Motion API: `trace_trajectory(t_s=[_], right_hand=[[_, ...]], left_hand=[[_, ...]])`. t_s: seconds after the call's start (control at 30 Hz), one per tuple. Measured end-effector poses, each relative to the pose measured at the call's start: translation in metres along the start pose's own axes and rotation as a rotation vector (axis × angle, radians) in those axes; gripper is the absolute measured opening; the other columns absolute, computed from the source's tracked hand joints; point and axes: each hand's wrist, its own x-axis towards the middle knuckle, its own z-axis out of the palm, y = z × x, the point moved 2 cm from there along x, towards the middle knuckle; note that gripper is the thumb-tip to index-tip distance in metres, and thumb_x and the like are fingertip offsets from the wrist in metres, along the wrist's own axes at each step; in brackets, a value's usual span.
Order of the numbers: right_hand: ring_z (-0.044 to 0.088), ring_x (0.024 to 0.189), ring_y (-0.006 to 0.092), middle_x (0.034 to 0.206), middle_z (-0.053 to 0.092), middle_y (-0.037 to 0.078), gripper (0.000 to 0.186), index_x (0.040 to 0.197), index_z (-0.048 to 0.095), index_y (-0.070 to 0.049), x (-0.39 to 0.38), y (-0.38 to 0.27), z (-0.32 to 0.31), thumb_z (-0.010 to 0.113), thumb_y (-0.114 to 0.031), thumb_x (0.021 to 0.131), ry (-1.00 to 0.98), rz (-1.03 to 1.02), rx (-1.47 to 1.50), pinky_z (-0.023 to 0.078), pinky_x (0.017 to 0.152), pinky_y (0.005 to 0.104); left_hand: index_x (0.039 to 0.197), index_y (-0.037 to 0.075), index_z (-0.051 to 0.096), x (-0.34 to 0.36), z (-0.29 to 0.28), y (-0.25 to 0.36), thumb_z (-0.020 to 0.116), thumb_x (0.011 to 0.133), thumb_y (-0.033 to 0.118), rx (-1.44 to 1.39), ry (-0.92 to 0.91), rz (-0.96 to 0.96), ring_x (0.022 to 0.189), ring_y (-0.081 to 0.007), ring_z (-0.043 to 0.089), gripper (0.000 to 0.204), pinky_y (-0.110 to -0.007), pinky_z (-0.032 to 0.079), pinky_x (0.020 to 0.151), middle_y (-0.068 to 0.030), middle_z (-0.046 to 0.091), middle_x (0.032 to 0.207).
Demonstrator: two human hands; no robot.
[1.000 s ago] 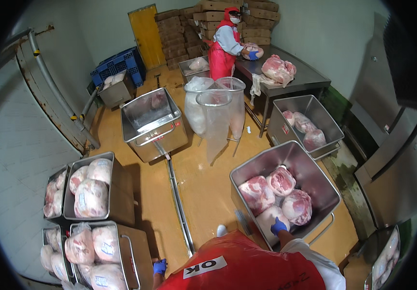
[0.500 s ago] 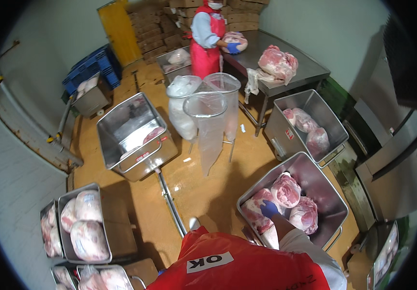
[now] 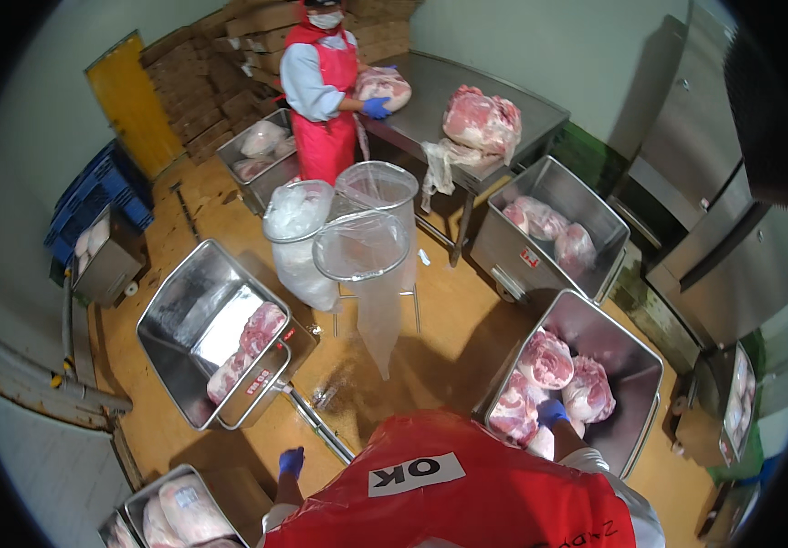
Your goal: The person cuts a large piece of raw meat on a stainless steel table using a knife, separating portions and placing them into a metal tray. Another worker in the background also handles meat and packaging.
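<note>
My right hand (image 3: pixel 553 413), in a blue glove, reaches down among several large raw meat pieces in a steel bin (image 3: pixel 636 365) at my right. It touches the meat, with its fingers mostly hidden between the pieces. Around it are a meat cut (image 3: pixel 546 360) at the far side, another cut (image 3: pixel 588 391) to its right and a third piece (image 3: pixel 514 413) to its left. My left hand (image 3: pixel 292 462), also blue-gloved, hangs at my left over the floor, holding nothing, fingers loosely apart.
A steel bin (image 3: pixel 161 324) with meat stands at left, near a floor rail (image 3: pixel 316 424). Ahead, plastic bags hang on a ring stand (image 3: pixel 362 245). Beyond, a co-worker (image 3: pixel 325 100) holds meat at a steel table (image 3: pixel 540 114). Another meat bin (image 3: pixel 517 251) is at right.
My right hand has moved off the left piece, down into the gap between pieces. My left hand has come into view. The whole view has shifted, and the co-worker still holds meat.
</note>
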Motion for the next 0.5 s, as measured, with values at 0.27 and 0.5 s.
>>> trace_trajectory(t_s=[0.27, 0.5], right_hand=[[0.076, 0.105, 0.0374, 0.123, 0.075, 0.026, 0.045, 0.123, 0.074, 0.003, 0.010, -0.007, -0.078, 0.071, -0.031, 0.095, 0.462, 0.716, 0.949, 0.058, 0.098, 0.0413], [0.074, 0.109, 0.0419, 0.116, 0.075, 0.029, 0.043, 0.123, 0.074, 0.004, 0.083, 0.050, -0.120, 0.063, -0.028, 0.097, 0.598, 0.963, 1.111, 0.058, 0.097, 0.0439]], left_hand=[[0.126, -0.002, 0.075, 0.151, 0.018, 0.239, 0.069, 0.095, 0.047, 0.097, -0.084, 0.403, 0.117, -0.0373, 0.073, 0.058, -0.044, 0.055, 0.105, -0.0242, 0.077, 0.121], [0.124, 0.004, 0.076, 0.122, 0.070, 0.434, 0.071, 0.095, 0.045, 0.255, -0.026, 0.530, 0.107, -0.0347, 0.076, 0.050, -0.044, 0.057, 0.099, -0.0210, 0.079, 0.112]])
